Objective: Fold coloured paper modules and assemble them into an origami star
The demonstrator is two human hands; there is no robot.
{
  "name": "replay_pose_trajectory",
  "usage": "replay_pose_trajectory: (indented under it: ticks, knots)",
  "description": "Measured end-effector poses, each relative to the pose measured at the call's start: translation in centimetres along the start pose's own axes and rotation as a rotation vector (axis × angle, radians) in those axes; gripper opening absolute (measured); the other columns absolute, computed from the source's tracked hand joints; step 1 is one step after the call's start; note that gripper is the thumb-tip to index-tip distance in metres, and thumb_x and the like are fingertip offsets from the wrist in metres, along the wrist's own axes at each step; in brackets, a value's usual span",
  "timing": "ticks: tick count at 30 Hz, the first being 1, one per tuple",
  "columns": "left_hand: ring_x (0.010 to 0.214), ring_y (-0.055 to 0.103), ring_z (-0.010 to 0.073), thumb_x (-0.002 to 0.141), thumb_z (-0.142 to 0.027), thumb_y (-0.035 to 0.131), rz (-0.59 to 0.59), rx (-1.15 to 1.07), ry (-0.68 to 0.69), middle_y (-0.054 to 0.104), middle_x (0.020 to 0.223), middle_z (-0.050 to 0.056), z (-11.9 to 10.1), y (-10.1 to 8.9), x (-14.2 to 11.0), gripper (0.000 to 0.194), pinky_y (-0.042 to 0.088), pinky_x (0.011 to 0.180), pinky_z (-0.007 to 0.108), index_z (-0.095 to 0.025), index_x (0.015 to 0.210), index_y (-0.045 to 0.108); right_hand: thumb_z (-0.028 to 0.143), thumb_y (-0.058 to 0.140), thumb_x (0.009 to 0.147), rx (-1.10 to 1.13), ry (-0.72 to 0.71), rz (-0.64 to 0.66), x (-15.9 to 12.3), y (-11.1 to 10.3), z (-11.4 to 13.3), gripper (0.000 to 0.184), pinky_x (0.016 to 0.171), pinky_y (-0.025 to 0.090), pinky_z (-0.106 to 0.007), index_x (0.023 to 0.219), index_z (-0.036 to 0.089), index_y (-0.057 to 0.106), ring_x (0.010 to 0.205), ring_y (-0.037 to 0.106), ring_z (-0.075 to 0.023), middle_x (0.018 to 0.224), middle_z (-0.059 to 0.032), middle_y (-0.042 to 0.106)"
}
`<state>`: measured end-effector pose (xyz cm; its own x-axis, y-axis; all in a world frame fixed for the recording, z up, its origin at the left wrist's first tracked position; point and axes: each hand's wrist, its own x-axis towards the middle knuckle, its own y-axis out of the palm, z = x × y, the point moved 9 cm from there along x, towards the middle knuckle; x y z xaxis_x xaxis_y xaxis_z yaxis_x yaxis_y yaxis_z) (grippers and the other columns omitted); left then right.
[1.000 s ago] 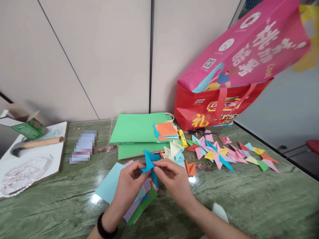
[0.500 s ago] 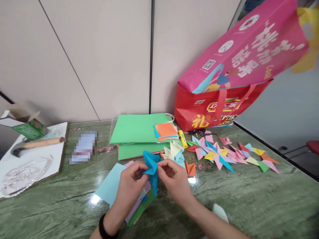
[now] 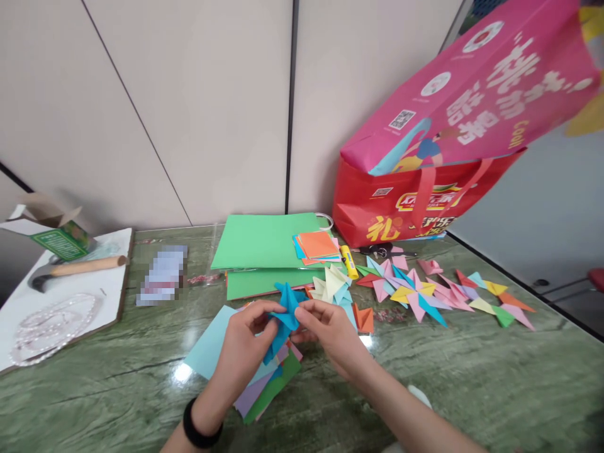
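Note:
Between my two hands is a blue folded paper piece (image 3: 285, 309) with several pointed flaps. My left hand (image 3: 252, 333) pinches its left side between thumb and fingers. My right hand (image 3: 325, 327) grips the right edge the same way, covering part of the folds. Under my hands lies a fanned pile of coloured paper sheets (image 3: 212, 343), light blue, purple and green. Just beyond my right hand sit cream folded paper pieces (image 3: 329, 286) and an orange folded piece (image 3: 363, 318).
Green paper packs (image 3: 264, 239) lie at the back, with small orange squares (image 3: 318, 245) on top and a yellow glue stick (image 3: 349, 262) beside them. Folded paper stars (image 3: 413, 290) spread rightward. Gift bags (image 3: 372, 207) stand behind. At left, a hammer (image 3: 87, 267) rests on a white board (image 3: 111, 302).
The blue folded paper has turned in my hands, its lower flap now pointing down-left instead of downward. My fingers have shifted on it. The whole view has moved slightly.

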<state>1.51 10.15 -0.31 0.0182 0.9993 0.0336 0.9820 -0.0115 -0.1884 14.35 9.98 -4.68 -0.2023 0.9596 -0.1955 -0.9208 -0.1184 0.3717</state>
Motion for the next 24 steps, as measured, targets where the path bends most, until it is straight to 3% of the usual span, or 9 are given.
replay_pose_trajectory:
  ticks: [5,11,15,19,24]
  knots:
    - [0.049,0.061,0.0128,0.064,-0.022,0.060,0.000,-0.114,-0.139,0.066,0.055,-0.003,0.9,0.2,-0.1,0.013,0.048,0.045,0.020,-0.018,0.075,0.065,0.038,0.076,0.062,0.051,0.042,0.015,0.1,0.1,-0.4,0.030,0.052,0.053,-0.020,0.072,0.013,0.064,0.051,0.060,-0.0089,0.061,0.0005,0.065]
    - [0.050,0.061,0.0121,0.064,-0.021,0.062,-0.013,-0.134,-0.145,0.068,0.062,-0.002,1.1,0.0,0.0,0.012,0.048,0.046,0.020,-0.017,0.075,0.065,0.036,0.080,0.057,0.040,0.049,-0.019,0.2,-0.3,-0.7,0.031,0.048,0.052,-0.019,0.068,0.012,0.063,0.047,0.059,-0.0091,0.054,0.0013,0.064]
    - [0.061,0.064,0.0140,0.064,-0.022,0.064,-0.020,-0.134,-0.115,0.069,0.069,0.000,0.8,-0.2,0.0,0.016,0.050,0.054,0.021,-0.017,0.079,0.063,0.035,0.080,0.056,0.070,0.056,-0.038,0.2,-0.5,-0.6,0.031,0.048,0.051,-0.019,0.069,0.012,0.063,0.047,0.060,-0.0094,0.054,0.0010,0.065]
    - [0.057,0.064,0.0135,0.061,-0.018,0.068,0.046,-0.189,-0.151,0.067,0.061,-0.003,1.0,0.4,-0.2,0.020,0.051,0.053,0.022,-0.018,0.077,0.056,0.036,0.080,0.056,0.120,0.075,-0.049,0.3,-0.6,-0.6,0.032,0.051,0.052,-0.020,0.068,0.013,0.062,0.049,0.059,-0.0086,0.056,0.0018,0.064]
    - [0.053,0.062,0.0129,0.064,-0.017,0.064,0.076,-0.184,-0.114,0.064,0.058,-0.003,1.0,0.8,-0.2,0.012,0.050,0.049,0.022,-0.017,0.073,0.055,0.035,0.079,0.059,0.098,0.007,-0.047,0.3,-0.6,-0.3,0.034,0.057,0.053,-0.024,0.078,0.014,0.060,0.056,0.059,-0.0100,0.067,0.0010,0.065]
